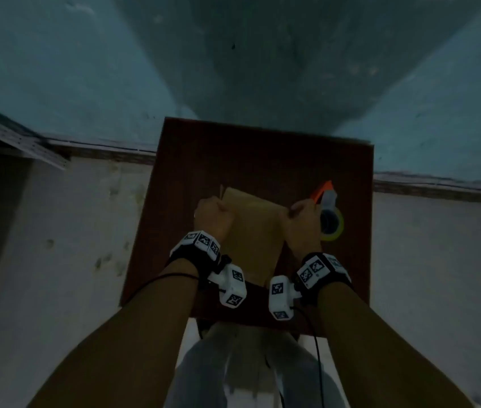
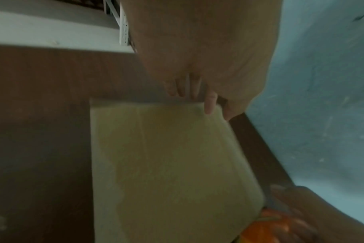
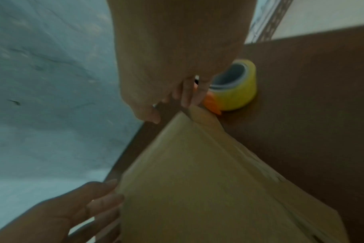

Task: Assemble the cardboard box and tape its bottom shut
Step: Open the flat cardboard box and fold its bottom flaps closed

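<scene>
A flattened brown cardboard box (image 1: 252,231) lies on the dark brown table (image 1: 221,160), its far end lifted a little. My left hand (image 1: 212,213) grips the far left corner of the cardboard box (image 2: 172,164), fingers (image 2: 210,103) curled over its edge. My right hand (image 1: 299,212) pinches the far right corner of the cardboard box (image 3: 197,180). A yellow tape roll (image 1: 332,223) in an orange and white dispenser (image 1: 323,192) stands on the table just right of my right hand; in the right wrist view the tape roll (image 3: 237,92) sits right behind my fingers (image 3: 186,95).
The small table stands against a blue-green wall (image 1: 86,69) above a pale floor (image 1: 56,245). A white perforated metal bracket (image 1: 18,142) sits at the far left. Cables run from both wrist cameras. My legs (image 1: 248,363) are below the table's near edge.
</scene>
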